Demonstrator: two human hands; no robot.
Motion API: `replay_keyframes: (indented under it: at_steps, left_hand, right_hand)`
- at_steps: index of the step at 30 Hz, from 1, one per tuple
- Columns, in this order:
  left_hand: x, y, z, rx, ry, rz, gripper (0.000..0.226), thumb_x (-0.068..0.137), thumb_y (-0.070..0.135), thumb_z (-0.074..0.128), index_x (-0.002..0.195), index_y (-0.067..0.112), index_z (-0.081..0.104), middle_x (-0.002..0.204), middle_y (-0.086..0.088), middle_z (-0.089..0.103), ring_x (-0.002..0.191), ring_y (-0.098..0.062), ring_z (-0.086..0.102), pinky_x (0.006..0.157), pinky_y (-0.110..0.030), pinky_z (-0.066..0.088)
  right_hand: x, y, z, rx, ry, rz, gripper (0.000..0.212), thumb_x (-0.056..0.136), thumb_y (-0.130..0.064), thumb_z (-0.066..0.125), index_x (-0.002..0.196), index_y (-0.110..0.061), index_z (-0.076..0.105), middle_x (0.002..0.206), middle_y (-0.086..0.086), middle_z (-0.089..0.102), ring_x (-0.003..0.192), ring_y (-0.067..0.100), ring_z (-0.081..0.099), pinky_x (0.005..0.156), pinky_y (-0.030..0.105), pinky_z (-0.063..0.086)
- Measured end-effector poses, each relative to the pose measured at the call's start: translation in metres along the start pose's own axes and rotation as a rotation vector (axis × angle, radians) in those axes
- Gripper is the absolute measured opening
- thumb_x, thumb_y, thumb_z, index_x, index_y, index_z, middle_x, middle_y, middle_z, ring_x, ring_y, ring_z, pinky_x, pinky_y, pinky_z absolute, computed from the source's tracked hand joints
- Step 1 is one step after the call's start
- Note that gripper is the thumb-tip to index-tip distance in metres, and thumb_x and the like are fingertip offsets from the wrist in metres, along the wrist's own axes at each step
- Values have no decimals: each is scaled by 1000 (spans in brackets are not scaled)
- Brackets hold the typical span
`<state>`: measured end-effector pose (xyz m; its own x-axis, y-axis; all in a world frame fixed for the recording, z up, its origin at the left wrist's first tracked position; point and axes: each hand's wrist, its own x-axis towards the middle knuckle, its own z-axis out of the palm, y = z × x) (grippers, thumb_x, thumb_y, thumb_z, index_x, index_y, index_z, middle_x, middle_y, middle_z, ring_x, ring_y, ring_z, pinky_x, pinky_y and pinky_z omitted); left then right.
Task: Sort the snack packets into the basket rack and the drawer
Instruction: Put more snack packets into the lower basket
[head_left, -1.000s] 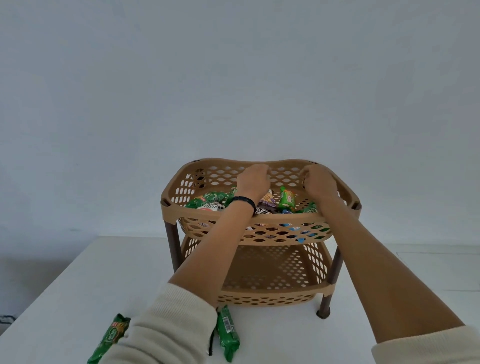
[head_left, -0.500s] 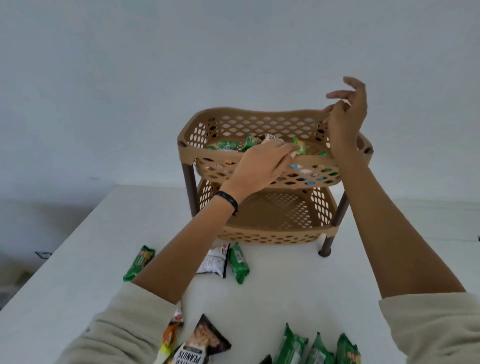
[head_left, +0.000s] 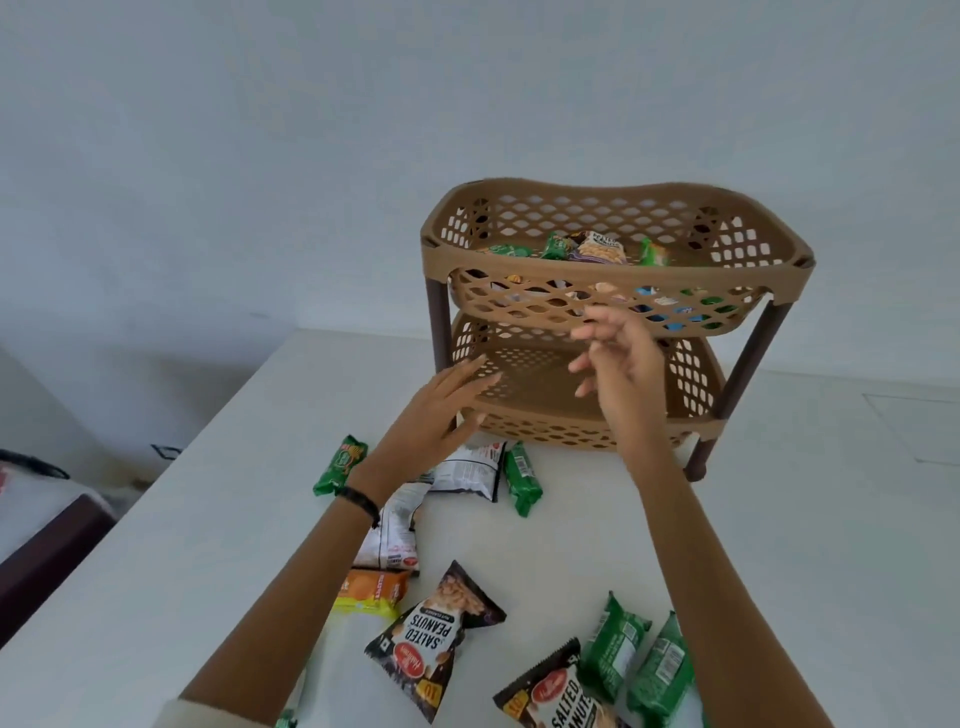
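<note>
A tan two-tier basket rack stands at the back of the white table. Its top tier holds several snack packets; the bottom tier looks empty. My left hand hovers open in front of the lower tier's left corner, holding nothing. In front of the rack's middle my right hand is raised, fingers spread and blurred. On the table lie a salted peanuts packet, a second one, an orange packet, green packets and a white packet.
More green packets lie near the rack: one at the left, one below the rack's front. The table edge runs diagonally on the left, with dark furniture beyond it. A white wall is behind.
Both hands have come out of the top tier and dropped in front of the rack. My view has tilted down, bringing more loose packets on the table into sight.
</note>
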<state>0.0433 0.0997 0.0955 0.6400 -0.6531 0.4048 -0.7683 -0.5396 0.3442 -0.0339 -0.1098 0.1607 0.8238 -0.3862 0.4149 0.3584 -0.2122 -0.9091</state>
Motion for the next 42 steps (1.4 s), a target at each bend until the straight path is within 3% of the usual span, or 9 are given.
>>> replay_keyframes:
  at_steps: [5,9,12,17,22,26,32,35,42]
  left_hand:
    - [-61,-33,13,50,-68,-339,53,96,26,50,145,23,31,154,-4,29,140,-24,30,113,-38,28]
    - [-100,-45,22,-21,-13,-533,52,94,25,53,143,21,35,150,-7,35,138,-25,34,109,-38,34]
    - [-121,-49,31,-33,-34,-682,55,93,27,54,143,18,33,148,-10,37,134,-27,38,101,-41,41]
    - [-140,-53,44,-148,-108,-931,77,89,43,56,148,13,17,147,-18,35,132,-35,39,105,-46,36]
    - [-140,-46,54,-185,-154,-990,93,83,58,56,150,13,9,148,-18,35,133,-34,39,106,-49,38]
    - [-132,-40,59,-142,-155,-1020,96,80,61,57,149,11,11,149,-16,33,134,-34,36,104,-49,36]
    - [-123,-34,67,-64,-154,-1001,91,81,48,64,147,9,15,140,-17,39,127,-34,40,98,-44,40]
    - [-122,-35,68,-94,-130,-997,88,81,42,67,146,9,18,139,-15,41,123,-32,46,95,-41,43]
    - [-121,-40,62,-170,-88,-958,72,82,36,68,142,15,34,138,-9,46,121,-26,49,96,-38,42]
  right_hand:
    - [-45,42,18,-198,-309,193,28,93,-4,44,109,-24,56,101,-3,64,74,0,62,60,18,55]
    - [-75,75,32,-311,-582,412,25,95,-24,48,119,-25,54,103,-2,60,84,11,60,72,29,52]
    - [-96,95,44,-394,-787,570,41,92,-40,52,130,-27,45,115,1,54,98,13,55,81,30,48]
    - [-126,114,68,-615,-1004,661,74,80,-63,54,138,-22,32,126,8,52,100,19,54,75,28,47]
    - [-140,116,84,-693,-1083,686,85,72,-63,64,135,-15,34,133,7,51,114,21,54,94,34,48]
    - [-146,113,90,-685,-1096,731,77,71,-46,75,128,-11,37,129,8,51,113,24,54,73,33,50]
    - [-148,114,93,-619,-1108,791,59,73,-34,77,119,-7,52,120,10,60,103,22,60,69,29,54]
    - [-145,112,89,-592,-1117,777,58,75,-30,76,121,-9,47,111,5,56,94,17,54,58,20,47]
    - [-125,108,65,-531,-1057,774,64,75,-30,75,126,-14,39,125,10,55,93,18,54,54,20,45]
